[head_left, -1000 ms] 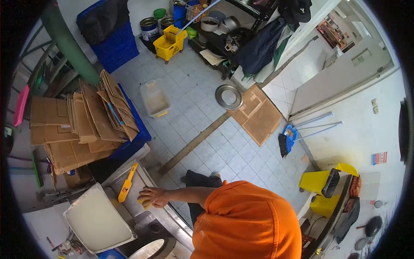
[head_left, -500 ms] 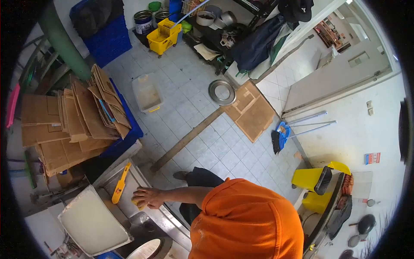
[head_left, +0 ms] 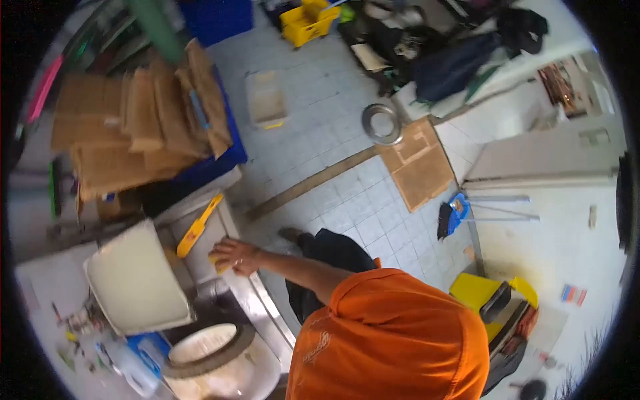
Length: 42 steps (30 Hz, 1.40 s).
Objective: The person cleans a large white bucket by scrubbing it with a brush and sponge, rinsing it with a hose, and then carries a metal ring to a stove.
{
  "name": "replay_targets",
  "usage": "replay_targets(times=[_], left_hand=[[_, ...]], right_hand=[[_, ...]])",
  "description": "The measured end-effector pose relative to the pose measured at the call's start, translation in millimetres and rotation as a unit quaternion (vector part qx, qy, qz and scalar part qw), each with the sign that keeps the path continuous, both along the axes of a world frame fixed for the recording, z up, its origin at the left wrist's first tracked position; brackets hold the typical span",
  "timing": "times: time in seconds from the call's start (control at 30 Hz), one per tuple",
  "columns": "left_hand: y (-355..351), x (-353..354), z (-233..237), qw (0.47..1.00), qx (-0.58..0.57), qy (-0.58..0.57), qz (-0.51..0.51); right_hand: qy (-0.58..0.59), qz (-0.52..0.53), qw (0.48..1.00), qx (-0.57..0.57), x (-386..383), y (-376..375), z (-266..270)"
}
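Observation:
My right hand (head_left: 238,257) reaches out over the metal sink counter (head_left: 257,293), fingers bent over a yellow sponge (head_left: 217,261) pressed to the surface. Just beyond the fingers lies a long yellow tool (head_left: 200,227) with a narrow handle and a wider end. A white rectangular tray (head_left: 137,277) leans tilted beside the basin. Closer to my body stands a large round whitish container (head_left: 257,370) with a dark rim. My left hand is out of sight.
Flattened cardboard (head_left: 120,133) is stacked in a blue bin (head_left: 230,143) past the counter. On the tiled floor are a clear plastic box (head_left: 267,100), a round metal lid (head_left: 382,125), a cardboard sheet (head_left: 420,167) and a blue dustpan (head_left: 457,210). A yellow mop bucket (head_left: 307,27) stands farther off.
The camera view has turned, so the floor things sit farther right and higher. More of the round container shows. My right hand remains on the sponge near the yellow tool.

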<state>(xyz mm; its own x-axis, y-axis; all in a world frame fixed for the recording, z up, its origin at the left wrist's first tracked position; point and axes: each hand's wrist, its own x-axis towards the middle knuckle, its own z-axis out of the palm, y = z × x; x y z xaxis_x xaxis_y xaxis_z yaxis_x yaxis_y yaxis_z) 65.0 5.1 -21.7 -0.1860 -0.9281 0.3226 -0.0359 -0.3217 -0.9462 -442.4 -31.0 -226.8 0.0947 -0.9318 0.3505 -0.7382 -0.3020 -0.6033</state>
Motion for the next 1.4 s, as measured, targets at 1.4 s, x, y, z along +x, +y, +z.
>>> replay_targets(times=[1.4], left_hand=[[11,-90,47,0.659,-0.13,0.741,-0.02]], right_hand=[[0.109,-0.051,0.974,0.193,-60,-70,73]])
